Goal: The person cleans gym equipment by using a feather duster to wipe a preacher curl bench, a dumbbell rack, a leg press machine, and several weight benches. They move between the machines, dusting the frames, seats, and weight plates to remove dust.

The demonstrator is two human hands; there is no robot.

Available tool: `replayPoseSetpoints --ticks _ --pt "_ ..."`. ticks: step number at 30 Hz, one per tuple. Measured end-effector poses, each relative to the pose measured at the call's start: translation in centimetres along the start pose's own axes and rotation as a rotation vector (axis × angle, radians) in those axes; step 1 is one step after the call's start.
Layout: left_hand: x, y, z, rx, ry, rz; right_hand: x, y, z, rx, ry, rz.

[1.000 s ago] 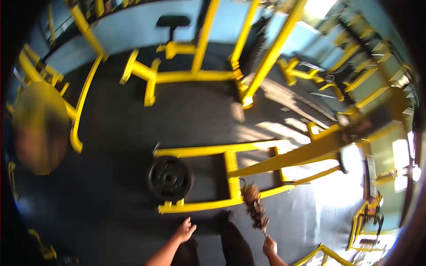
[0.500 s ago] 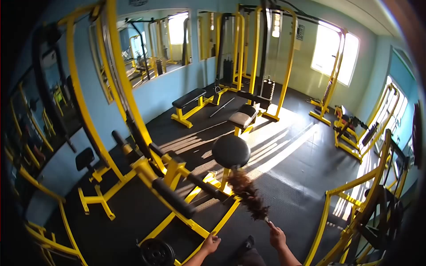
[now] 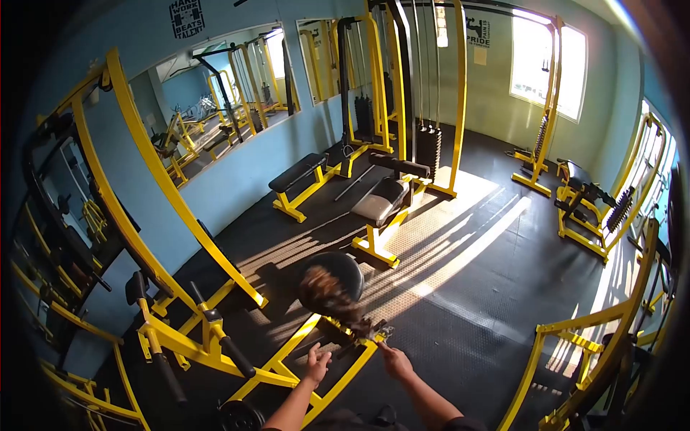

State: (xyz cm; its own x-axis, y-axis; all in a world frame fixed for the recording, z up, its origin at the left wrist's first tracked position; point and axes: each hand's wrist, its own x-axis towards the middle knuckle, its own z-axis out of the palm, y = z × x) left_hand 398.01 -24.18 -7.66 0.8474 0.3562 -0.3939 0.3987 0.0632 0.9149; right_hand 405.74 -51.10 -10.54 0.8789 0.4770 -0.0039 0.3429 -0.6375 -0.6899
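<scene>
A brown feather duster (image 3: 332, 298) angles up and left from my right hand (image 3: 397, 363), whose fingers are closed round its handle end. Its feathers overlap the round black padded seat (image 3: 343, 276) of a yellow machine and look smeared by motion. To the left, my left hand (image 3: 316, 365) is empty, fingers apart, over the machine's yellow base frame (image 3: 348, 373). Black padded rollers (image 3: 236, 357) jut from that machine further left. A black weight plate (image 3: 241, 415) lies low by the frame, partly cut off by the bottom edge.
A bench with a black pad (image 3: 298, 172) stands by the mirror wall (image 3: 215, 93). Ahead is a cable machine with a grey-topped seat (image 3: 382, 200) and weight stack (image 3: 429, 147). Yellow frames (image 3: 575, 341) rise on the right. Sunlit stripes cross the black rubber floor (image 3: 467, 316).
The duster and my right hand have moved left, bringing the feathers over the round seat. My left hand has risen and opened, and the view has shifted.
</scene>
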Motion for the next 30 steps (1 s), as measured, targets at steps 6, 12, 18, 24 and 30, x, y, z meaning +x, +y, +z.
replayPoseSetpoints --ticks 6,12,18,24,30 --pt "6.1 1.8 1.7 -0.050 0.213 -0.113 6.9 1.2 -1.2 0.011 -0.195 -0.067" --pt "17.1 -0.3 3.8 0.096 0.465 0.114 16.0 2.6 -1.7 0.176 -0.144 -0.164" --pt "21.4 4.2 7.9 0.046 0.879 -0.025 22.5 7.3 -6.9 0.219 -0.116 0.005" --pt "24.4 4.5 9.6 0.699 0.991 -0.378 25.8 14.4 -13.4 0.122 -0.204 0.046" --pt "27.9 11.0 15.3 0.764 0.773 0.301 30.4 23.2 -17.5 0.358 0.169 0.345"
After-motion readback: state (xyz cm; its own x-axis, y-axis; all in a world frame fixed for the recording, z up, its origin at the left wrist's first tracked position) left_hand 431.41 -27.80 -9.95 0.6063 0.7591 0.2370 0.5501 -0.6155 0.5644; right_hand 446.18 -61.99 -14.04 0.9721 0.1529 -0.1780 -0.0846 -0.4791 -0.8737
